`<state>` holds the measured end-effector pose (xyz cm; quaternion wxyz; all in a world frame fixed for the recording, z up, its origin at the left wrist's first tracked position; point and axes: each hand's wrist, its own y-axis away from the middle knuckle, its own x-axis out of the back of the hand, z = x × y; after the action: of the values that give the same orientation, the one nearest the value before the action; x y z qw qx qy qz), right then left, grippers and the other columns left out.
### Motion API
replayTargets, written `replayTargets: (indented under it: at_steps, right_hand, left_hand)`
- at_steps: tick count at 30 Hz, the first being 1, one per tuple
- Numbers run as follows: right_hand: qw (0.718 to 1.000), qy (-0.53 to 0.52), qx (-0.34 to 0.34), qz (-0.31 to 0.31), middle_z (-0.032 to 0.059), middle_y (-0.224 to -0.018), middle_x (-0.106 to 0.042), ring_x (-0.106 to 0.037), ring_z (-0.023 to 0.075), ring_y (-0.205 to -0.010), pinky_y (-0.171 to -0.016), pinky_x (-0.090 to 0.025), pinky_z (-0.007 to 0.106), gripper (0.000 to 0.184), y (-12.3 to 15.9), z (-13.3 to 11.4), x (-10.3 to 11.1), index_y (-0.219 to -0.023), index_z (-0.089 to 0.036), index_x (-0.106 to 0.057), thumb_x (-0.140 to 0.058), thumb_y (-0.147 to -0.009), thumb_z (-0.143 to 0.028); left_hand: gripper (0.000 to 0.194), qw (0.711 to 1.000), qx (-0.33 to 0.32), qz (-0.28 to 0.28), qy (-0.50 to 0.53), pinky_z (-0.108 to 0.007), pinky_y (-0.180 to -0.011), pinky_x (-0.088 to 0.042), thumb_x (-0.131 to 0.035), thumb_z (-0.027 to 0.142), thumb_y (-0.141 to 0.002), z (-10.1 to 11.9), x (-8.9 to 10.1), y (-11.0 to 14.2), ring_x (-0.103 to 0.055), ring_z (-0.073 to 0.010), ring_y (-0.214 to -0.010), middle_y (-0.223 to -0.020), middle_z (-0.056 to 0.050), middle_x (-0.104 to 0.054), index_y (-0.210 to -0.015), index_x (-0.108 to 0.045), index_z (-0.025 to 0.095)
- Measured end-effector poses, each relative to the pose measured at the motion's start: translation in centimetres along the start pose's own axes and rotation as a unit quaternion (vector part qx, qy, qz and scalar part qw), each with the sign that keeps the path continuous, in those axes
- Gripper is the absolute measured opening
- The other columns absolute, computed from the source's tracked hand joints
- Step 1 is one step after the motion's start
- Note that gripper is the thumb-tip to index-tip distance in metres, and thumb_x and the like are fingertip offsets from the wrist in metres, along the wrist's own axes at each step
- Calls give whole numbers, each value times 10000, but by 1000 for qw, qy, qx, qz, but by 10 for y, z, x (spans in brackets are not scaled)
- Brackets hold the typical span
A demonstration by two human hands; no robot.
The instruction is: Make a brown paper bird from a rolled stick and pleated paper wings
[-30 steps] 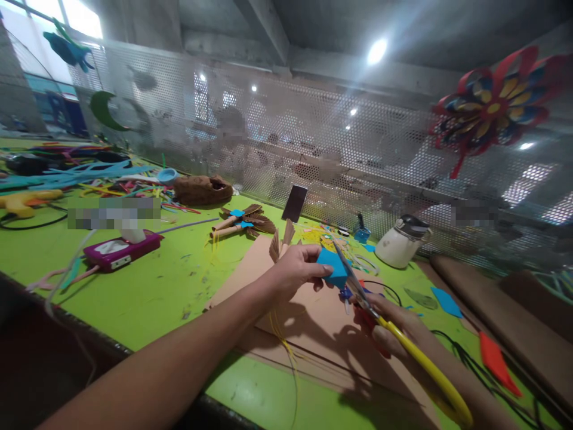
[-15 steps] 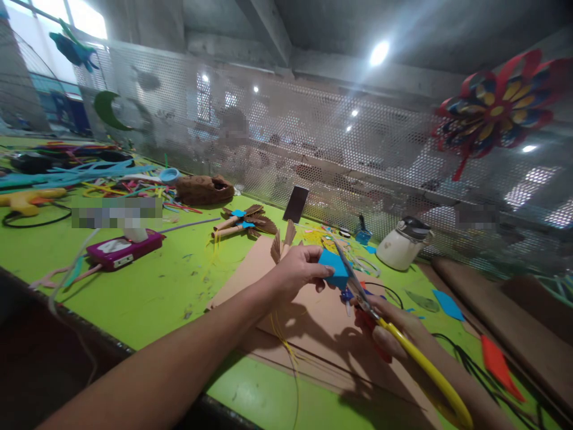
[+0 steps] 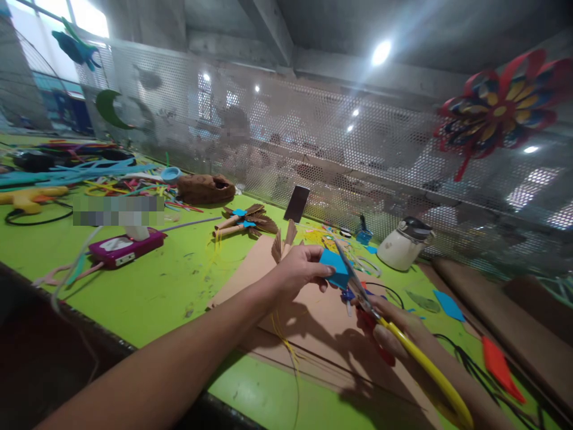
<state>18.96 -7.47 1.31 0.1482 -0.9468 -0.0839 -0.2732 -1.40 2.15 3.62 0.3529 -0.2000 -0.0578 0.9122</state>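
Between the thumb and fingers of my left hand (image 3: 304, 269) is a folded piece of blue paper (image 3: 335, 267). My right hand (image 3: 398, 322) is closed round a pair of scissors (image 3: 364, 301) with one yellow and one red handle. The blades lie at the right edge of the blue paper. Both hands are raised over brown cardboard sheets (image 3: 242, 286). A pleated brown paper piece (image 3: 283, 240) with yellow strands stands just behind my left wrist. Farther back lie brown paper pieces with fan-like ends (image 3: 250, 221) and blue shapes on them.
A purple power strip (image 3: 128, 248) with cords lies left on the green table (image 3: 179, 292). A brown furry pouch (image 3: 206, 189), a phone (image 3: 296, 204), a small blue bottle (image 3: 364, 232) and a white kettle-like container (image 3: 404, 243) line the back. Orange paper (image 3: 501, 367) and black cables lie right.
Almost nothing differs. The view has shifted very slightly; both hands keep their hold on the blue paper and scissors in nearly the same place.
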Motion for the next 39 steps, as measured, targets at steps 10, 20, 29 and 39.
replayTargets:
  at_steps: [10, 20, 29, 39]
  right_hand:
    - [1000, -3, -12, 4, 52, -752, -570, -556, 163, -622, -556, -466, 263, 504, 0, -2, -1, -1096, -167, -543, -509, -786, -563]
    - [999, 25, -23, 20, 50, -741, -568, -557, 171, -649, -606, -489, 283, 523, 0, -6, -1, -1071, -174, -579, -499, -771, -595]
    - [999, 20, -25, 14, 46, -714, -574, -551, 153, -601, -572, -482, 271, 538, 1, -6, -1, -1083, -161, -568, -499, -776, -597]
    - [999, 26, -21, 26, 69, -736, -605, -590, 187, -670, -665, -508, 314, 529, 1, -4, 0, -1078, -149, -581, -515, -774, -577]
  left_hand:
    - [164, 1000, -1, -1, 8, -227, -472, -403, -663, 189, -599, -1, 0, 0, -567, -122, -550, -622, -44, -597, -678, -551, 98]
    - [192, 1000, -2, -5, 13, -239, -483, -408, -680, 203, -594, -2, 2, -2, -570, -132, -556, -632, -55, -598, -689, -560, 87]
    - [170, 1000, 3, -7, 8, -242, -489, -405, -667, 198, -604, -1, 1, -1, -582, -140, -564, -628, -58, -606, -682, -558, 94]
    - [187, 1000, 9, -4, 6, -241, -494, -406, -677, 209, -596, -1, 1, 0, -581, -135, -564, -620, -42, -598, -680, -546, 105]
